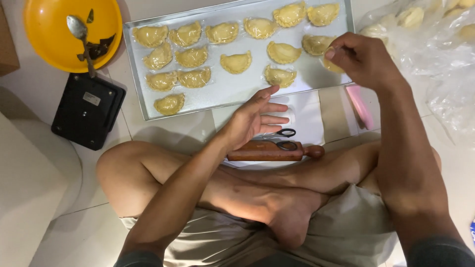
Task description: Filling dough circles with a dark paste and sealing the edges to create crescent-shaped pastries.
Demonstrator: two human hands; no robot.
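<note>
Sitting cross-legged on the tiled floor point(133, 123), the person reaches toward a metal baking tray point(232, 91) that fills the upper middle of the frame. The right hand point(361, 59), in the upper right of the frame, is closed in a pinch around a folded pastry point(331, 65) at the tray's right edge, fingertips bunched on its top. The left hand point(255, 118) hovers open in the centre of the frame, just below the tray's near rim, palm turned sideways and fingers spread, holding nothing. On the tray lie many half-moon pastries with crimped edges, in loose rows; the nearest to the left hand is a pastry point(279, 75) just above its fingertips. Below that hand, close to the person's shin, lies a wooden rolling pin point(274, 151), with black-handled scissors point(286, 132) just above it on a white sheet. A pink object point(360, 106) lies right of the sheet, partly hidden by the right forearm. In the upper left of the frame sits an orange bowl point(49, 34) with a metal spoon point(79, 32) in it, and below it a black kitchen scale point(88, 111). A clear plastic bag point(435, 54) of dough pieces occupies the upper right corner.
</note>
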